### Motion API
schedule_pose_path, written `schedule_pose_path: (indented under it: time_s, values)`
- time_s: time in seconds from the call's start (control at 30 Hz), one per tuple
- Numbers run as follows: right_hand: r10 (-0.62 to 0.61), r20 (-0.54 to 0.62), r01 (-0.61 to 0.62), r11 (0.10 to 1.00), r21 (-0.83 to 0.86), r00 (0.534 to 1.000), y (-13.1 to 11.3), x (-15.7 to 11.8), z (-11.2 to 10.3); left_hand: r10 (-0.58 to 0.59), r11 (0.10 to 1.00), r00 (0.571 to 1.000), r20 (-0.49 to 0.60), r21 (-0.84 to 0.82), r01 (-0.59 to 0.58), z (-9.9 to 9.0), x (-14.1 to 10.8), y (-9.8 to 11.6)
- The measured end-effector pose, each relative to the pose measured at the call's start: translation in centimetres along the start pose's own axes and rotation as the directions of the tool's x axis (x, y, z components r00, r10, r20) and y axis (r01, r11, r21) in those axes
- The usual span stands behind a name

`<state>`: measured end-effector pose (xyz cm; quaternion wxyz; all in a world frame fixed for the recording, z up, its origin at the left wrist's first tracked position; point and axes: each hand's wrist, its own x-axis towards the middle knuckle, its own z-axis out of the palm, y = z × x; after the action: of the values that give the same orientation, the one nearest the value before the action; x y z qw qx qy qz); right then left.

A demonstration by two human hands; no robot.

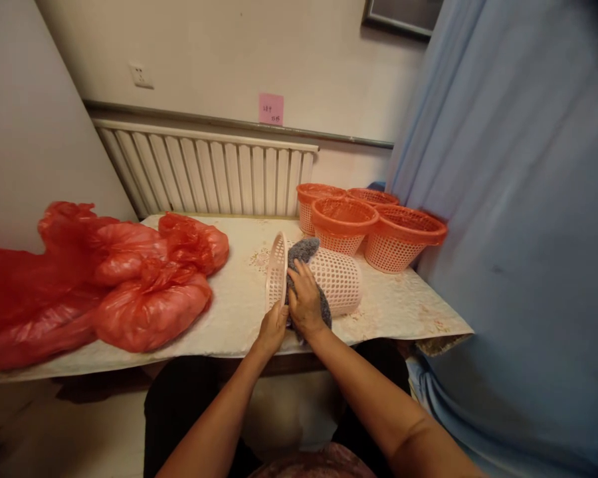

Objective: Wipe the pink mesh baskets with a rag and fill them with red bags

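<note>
A pale pink plastic waste basket with a lattice of holes lies on its side on the table, its mouth turned left. My left hand grips the near part of its rim, fingers closed round the edge. Against the basket's outer wall, just behind the rim, my right hand presses a dark grey cloth. The cloth drapes over the wall and shows above and to the right of that hand. Fingers of the right hand lie bent over the cloth, and its palm side is hidden.
Several similar baskets with red liners stand upright at the back right. Full red plastic bags heap on the left of the cloth-covered table. Behind is a radiator; a blue curtain hangs at the right.
</note>
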<state>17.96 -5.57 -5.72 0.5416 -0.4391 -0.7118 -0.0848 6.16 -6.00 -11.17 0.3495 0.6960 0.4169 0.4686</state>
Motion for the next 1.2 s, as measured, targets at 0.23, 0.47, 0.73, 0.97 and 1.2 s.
schedule_pose_path:
  time_s: [0.23, 0.47, 0.73, 0.97, 1.2]
  values:
    - [-0.026, 0.042, 0.028, 0.999, -0.04, 0.999, 0.2, 1.1, 0.0, -0.039, 0.998, 0.999, 0.016, -0.05, 0.04, -0.8, 0.0, 0.0]
    - [0.001, 0.006, -0.001, 0.999, -0.048, 1.0, 2.9, 1.6, -0.8, -0.075, 0.997, 0.995, 0.06, -0.015, 0.076, -0.3, -0.4, -0.1]
    - [0.2, -0.118, -0.214, 0.969, -0.12, 0.973, 11.7, 1.3, -3.5, -0.036, 0.999, 0.997, 0.075, 0.004, 0.036, 0.4, 0.1, -1.1]
    - [0.322, -0.214, -0.363, 0.911, -0.197, 0.922, 18.1, -0.9, -6.9, -0.034, 0.999, 0.992, 0.121, 0.018, 0.032, 0.7, 0.4, -3.1]
    - [0.363, -0.28, -0.419, 0.891, -0.175, 0.889, 17.0, -1.7, -5.8, -0.034, 0.999, 0.966, 0.257, 0.028, 0.028, 0.2, -0.2, -3.7]
